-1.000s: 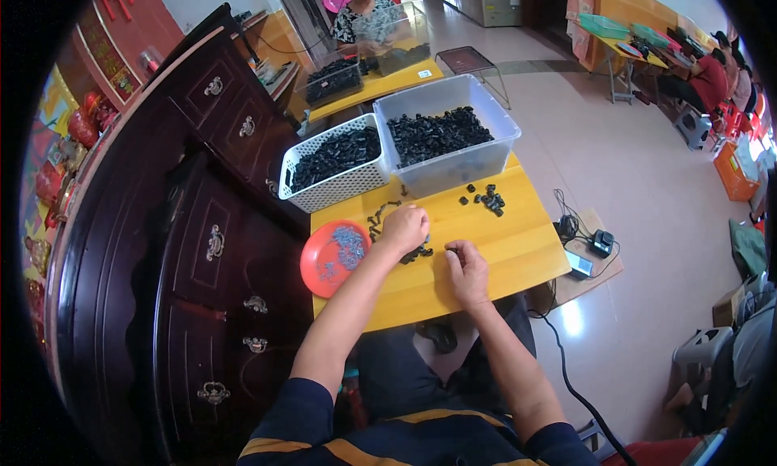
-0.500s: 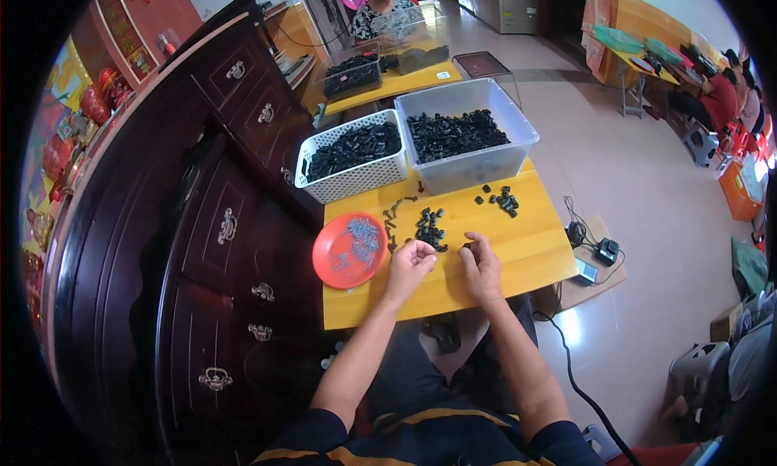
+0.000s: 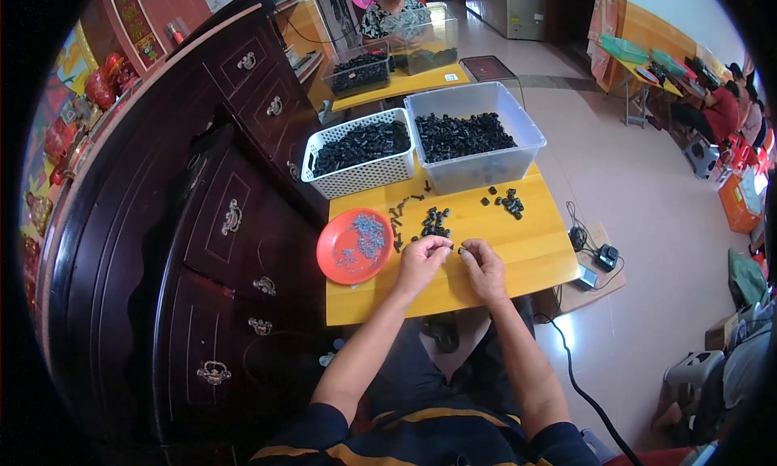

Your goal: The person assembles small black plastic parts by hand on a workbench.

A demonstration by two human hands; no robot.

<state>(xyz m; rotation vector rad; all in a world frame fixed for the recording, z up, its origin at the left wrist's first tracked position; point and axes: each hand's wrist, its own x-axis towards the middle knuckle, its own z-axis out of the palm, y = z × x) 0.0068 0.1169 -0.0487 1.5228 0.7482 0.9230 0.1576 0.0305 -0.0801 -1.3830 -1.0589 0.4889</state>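
Both of my hands work just above the near part of the yellow table. My left hand (image 3: 422, 263) is closed in a pinch; whatever lies between its fingertips is too small to make out. Facing it across a narrow gap, my right hand (image 3: 485, 273) grips a small black plastic piece (image 3: 462, 251) between thumb and finger. Right behind my left hand lies a loose cluster of black plastic pieces (image 3: 435, 221). A row of thin black parts (image 3: 396, 223) runs beside a red plate (image 3: 327, 263), which holds many tiny grey pins (image 3: 370, 236).
At the table's back stand a white perforated basket (image 3: 356, 177) and a clear bin (image 3: 486, 173), both filled with black parts. Several black pieces (image 3: 513, 205) lie right of centre. A dark wooden cabinet (image 3: 243, 288) borders the left side. Beyond, a person (image 3: 388, 17) sits at another table.
My hands have come closer together, the left moving right with its fingers pinched. A small black piece now shows at my right fingertips. The whole view has shifted slightly.
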